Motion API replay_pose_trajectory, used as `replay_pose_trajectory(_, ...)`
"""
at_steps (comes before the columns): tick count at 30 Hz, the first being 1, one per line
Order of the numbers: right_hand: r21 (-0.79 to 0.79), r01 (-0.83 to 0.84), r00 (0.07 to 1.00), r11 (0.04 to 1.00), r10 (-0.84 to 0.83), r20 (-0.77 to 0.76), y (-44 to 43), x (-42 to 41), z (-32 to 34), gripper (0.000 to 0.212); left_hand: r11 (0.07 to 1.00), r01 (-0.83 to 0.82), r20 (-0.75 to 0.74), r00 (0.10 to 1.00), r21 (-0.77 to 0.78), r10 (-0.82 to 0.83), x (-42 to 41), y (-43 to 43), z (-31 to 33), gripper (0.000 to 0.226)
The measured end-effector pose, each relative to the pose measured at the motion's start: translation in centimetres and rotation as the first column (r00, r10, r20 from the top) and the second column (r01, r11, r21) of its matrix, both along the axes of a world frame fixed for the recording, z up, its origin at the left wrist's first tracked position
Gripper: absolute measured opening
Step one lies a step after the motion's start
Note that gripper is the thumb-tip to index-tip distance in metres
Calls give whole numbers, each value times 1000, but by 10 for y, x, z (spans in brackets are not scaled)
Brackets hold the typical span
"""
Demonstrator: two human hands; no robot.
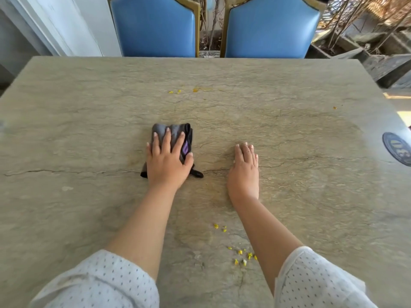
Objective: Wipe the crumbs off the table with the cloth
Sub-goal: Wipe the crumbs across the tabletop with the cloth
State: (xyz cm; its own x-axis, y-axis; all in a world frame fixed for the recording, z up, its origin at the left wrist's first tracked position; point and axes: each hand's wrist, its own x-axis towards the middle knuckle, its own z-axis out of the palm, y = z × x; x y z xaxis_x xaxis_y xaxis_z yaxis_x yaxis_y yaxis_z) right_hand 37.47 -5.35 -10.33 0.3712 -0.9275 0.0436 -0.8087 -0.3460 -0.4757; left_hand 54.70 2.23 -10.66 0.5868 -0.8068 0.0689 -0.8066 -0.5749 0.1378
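- Dotted sleeves (100,281) are seen lowest in view, drawn up the forearms, likely so that they are kept off the mess.
- Yellow crumbs (241,256) are scattered between the forearms, near the front of the table (89,107).
- The folded dark cloth (175,132) is pressed flat at mid-table under the left hand (166,158), whose fingers are spread, probably so that the whole pad is driven.
- The right hand (244,167) is laid flat on bare stone just beside it, fingers together, seemingly for bracing; nothing is held.
- Far crumbs (178,91) are seen beyond the cloth, towards two blue chairs (153,27).
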Motion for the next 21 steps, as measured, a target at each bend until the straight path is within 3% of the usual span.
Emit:
replay_pose_trajectory(6, 167, -77, 994, 983, 62, 93, -2, -10, 18, 51, 992, 109, 3, 994, 59, -109, -70, 46, 3, 67)
replay_pose_trajectory(10, 252, -70, 978, 965, 17, 208, 18, -13, 41, 50, 980, 175, -124, 979, 94, -162, -85, 58, 10, 68)
replay_pose_trajectory(13, 193, -93, 951, 977, 30, 307, 57, 3, 56, 47, 956, 122, -384, 896, -267, -222, -67, 66, 26, 49)
replay_pose_trajectory(15, 190, -195, 933, 962, 122, 340, 78, 17, 59, 45, 910, 4, -362, 917, -414, -169, -48, 82, 33, 40)
replay_pose_trajectory(17, 227, -284, 936, 931, 218, 276, 90, 32, 54, 45, 907, -77, -324, 944, -413, -67, -27, 104, 35, 39)
replay_pose_trajectory(21, 205, -243, 954, 948, 272, -124, 106, 61, 30, 71, 931, -222, -189, 967, -288, 172, 23, 149, 26, 39)
